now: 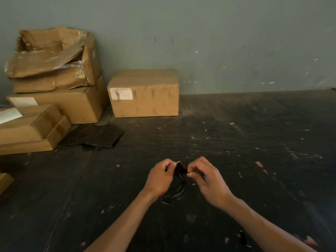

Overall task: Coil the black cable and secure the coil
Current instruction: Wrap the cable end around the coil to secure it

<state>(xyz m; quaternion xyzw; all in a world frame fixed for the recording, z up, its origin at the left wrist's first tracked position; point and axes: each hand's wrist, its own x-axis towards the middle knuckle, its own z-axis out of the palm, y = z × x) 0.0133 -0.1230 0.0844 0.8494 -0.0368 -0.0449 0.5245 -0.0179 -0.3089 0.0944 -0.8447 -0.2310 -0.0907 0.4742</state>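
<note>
Step in hand, as judged: securing. Black cable [175, 192] hangs coiled between both hands, just above the dark scuffed tabletop [245, 142]. Left hand [160, 176] grip closed on the coil's top; right hand [203, 176] fingertips pinched on a small black strap [181, 168] there. Next move likely needs the strap wrapped tight. Cardboard boxes [144, 93] against a grey-green wall [218, 42].

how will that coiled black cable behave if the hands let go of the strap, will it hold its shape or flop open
The black cable looks thin, with loose loops hanging below the hands, so it is probably floppy and light. The left hand and right hand pinch a small black strap at the top; that looks not yet closed, so the loops would likely spring apart if released.
</note>
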